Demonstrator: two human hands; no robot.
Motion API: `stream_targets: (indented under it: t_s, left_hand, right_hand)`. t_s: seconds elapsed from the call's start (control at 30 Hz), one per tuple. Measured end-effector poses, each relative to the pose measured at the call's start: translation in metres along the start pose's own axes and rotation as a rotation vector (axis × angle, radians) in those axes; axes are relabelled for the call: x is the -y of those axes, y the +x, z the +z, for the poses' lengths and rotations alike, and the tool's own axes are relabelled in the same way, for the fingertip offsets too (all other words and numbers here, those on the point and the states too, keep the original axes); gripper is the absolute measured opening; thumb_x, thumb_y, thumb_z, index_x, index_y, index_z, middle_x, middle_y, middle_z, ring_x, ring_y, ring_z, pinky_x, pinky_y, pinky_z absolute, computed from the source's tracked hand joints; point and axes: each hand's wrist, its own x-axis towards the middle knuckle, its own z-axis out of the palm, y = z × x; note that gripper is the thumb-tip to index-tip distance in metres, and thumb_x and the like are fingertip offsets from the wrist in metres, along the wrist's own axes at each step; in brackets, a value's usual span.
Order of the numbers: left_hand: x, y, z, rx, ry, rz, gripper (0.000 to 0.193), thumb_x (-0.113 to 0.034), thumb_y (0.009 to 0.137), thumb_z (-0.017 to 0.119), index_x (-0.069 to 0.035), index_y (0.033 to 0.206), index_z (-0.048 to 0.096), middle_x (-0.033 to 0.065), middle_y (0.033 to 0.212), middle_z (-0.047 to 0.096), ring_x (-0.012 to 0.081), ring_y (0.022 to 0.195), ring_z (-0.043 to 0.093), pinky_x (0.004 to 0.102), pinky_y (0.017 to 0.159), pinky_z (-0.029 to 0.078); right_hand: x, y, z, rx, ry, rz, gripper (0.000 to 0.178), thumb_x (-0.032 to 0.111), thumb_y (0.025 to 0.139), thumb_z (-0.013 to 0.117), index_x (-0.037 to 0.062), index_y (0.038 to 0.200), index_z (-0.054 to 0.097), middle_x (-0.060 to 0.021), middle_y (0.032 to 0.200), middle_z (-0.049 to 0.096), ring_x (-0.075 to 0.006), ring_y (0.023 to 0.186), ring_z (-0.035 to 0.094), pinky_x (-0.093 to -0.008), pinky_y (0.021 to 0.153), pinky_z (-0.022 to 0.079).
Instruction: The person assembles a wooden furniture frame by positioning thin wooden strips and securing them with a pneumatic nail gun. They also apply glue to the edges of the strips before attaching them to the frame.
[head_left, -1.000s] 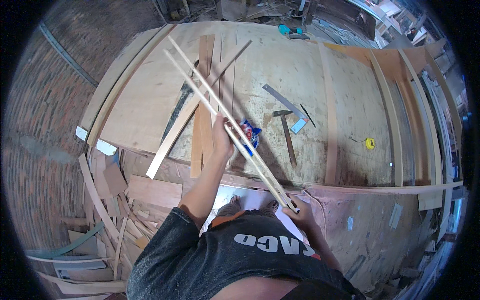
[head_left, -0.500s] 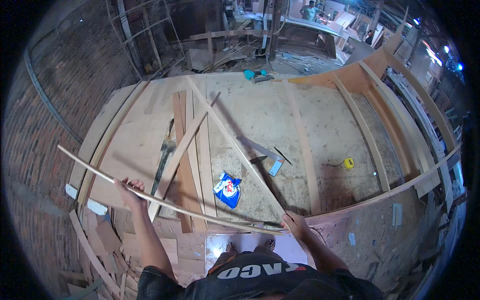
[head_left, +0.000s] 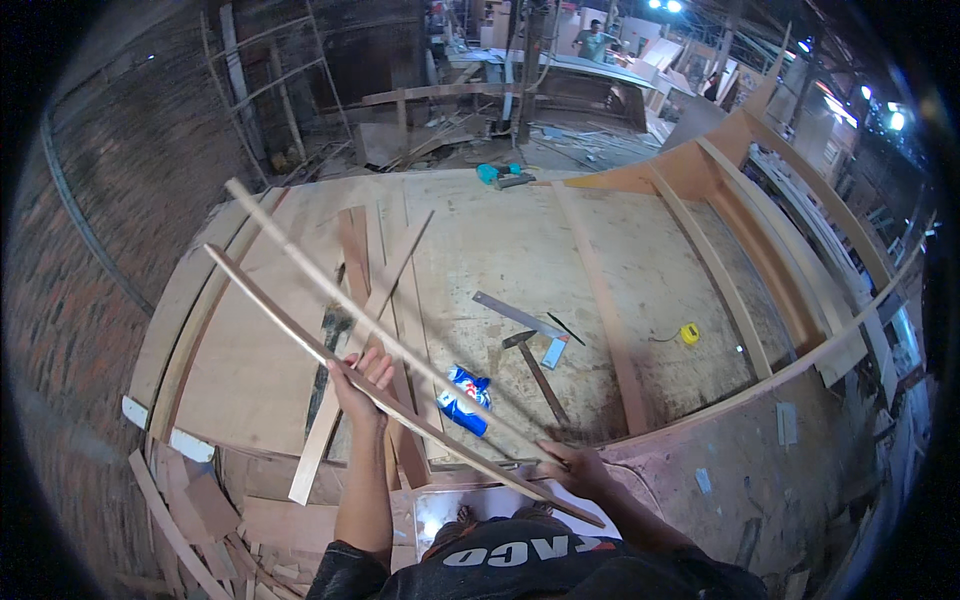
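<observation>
Palm up, my left hand [head_left: 363, 388] holds a thin, slightly bent wooden strip [head_left: 283, 319] near its middle, with fingers partly spread beside it. The near end of that strip passes over my shirt front. My right hand [head_left: 578, 470] is closed around the near end of a second long wooden strip [head_left: 330, 285], which slants up to the far left, roughly alongside the first. Both strips are raised over a large wooden panel [head_left: 500, 240]. Beneath them lie a blue and white packet [head_left: 465, 408], partly covered by the second strip, and a hammer [head_left: 541, 375].
A try square [head_left: 520, 315] and a yellow tape measure [head_left: 689, 333] lie on the panel. Loose boards [head_left: 322, 440] cross at its left. A teal power tool [head_left: 497, 174] rests at the far edge. Curved wooden framing [head_left: 735, 140] rises at right. Another person [head_left: 594, 42] stands far back.
My left hand has moved right with its strip, which now tilts more steeply. The right-hand strip has swung left, uncovering the hammer and the square.
</observation>
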Motion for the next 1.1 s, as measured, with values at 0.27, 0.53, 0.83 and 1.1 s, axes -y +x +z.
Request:
stream_targets:
  t_s: [0.27, 0.53, 0.83, 1.1]
  left_hand:
    - [0.035, -0.016, 0.006, 0.053, -0.145, -0.075, 0.08, -0.079, 0.099, 0.035, -0.005, 0.126, 0.048, 0.0213, 0.11, 0.062, 0.0376, 0.088, 0.067, 0.0477, 0.08, 0.059]
    - [0.041, -0.05, 0.002, 0.035, -0.067, -0.119, 0.079, -0.076, 0.102, 0.03, -0.004, 0.129, 0.05, 0.0101, 0.083, 0.058, 0.0224, 0.071, 0.058, 0.0351, 0.067, 0.051]
    - [0.022, -0.1, 0.064, 0.207, 0.006, 0.022, 0.055, -0.06, 0.106, 0.045, -0.009, 0.124, 0.053, 0.0046, 0.077, 0.054, 0.0172, 0.065, 0.055, 0.0305, 0.058, 0.047]
    - [0.017, -0.171, 0.1, 0.439, -0.027, 0.074, 0.065, -0.065, 0.103, 0.046, -0.008, 0.135, 0.049, 0.0074, 0.085, 0.057, 0.0166, 0.068, 0.056, 0.0287, 0.059, 0.048]
  right_hand:
    - [0.035, -0.023, 0.012, 0.143, -0.145, 0.193, 0.068, 0.054, 0.092, 0.07, 0.0198, 0.148, 0.053, -0.0158, 0.117, 0.068, -0.0405, 0.106, 0.068, -0.0515, 0.088, 0.056]
    - [0.014, -0.071, 0.017, 0.334, 0.22, 0.382, 0.075, 0.048, 0.09, 0.076, 0.0093, 0.15, 0.051, -0.0217, 0.132, 0.066, -0.0352, 0.124, 0.064, -0.0415, 0.101, 0.049]
    - [-0.091, -0.181, 0.034, 0.439, 0.144, 0.515, 0.058, 0.032, 0.081, 0.087, 0.0071, 0.126, 0.061, -0.0163, 0.114, 0.071, -0.0292, 0.108, 0.068, -0.0401, 0.093, 0.053]
    - [-0.155, -0.23, 0.035, 0.641, 0.067, 0.413, 0.046, 0.022, 0.078, 0.091, 0.0055, 0.112, 0.066, -0.0106, 0.104, 0.074, -0.019, 0.093, 0.068, -0.0371, 0.086, 0.056]
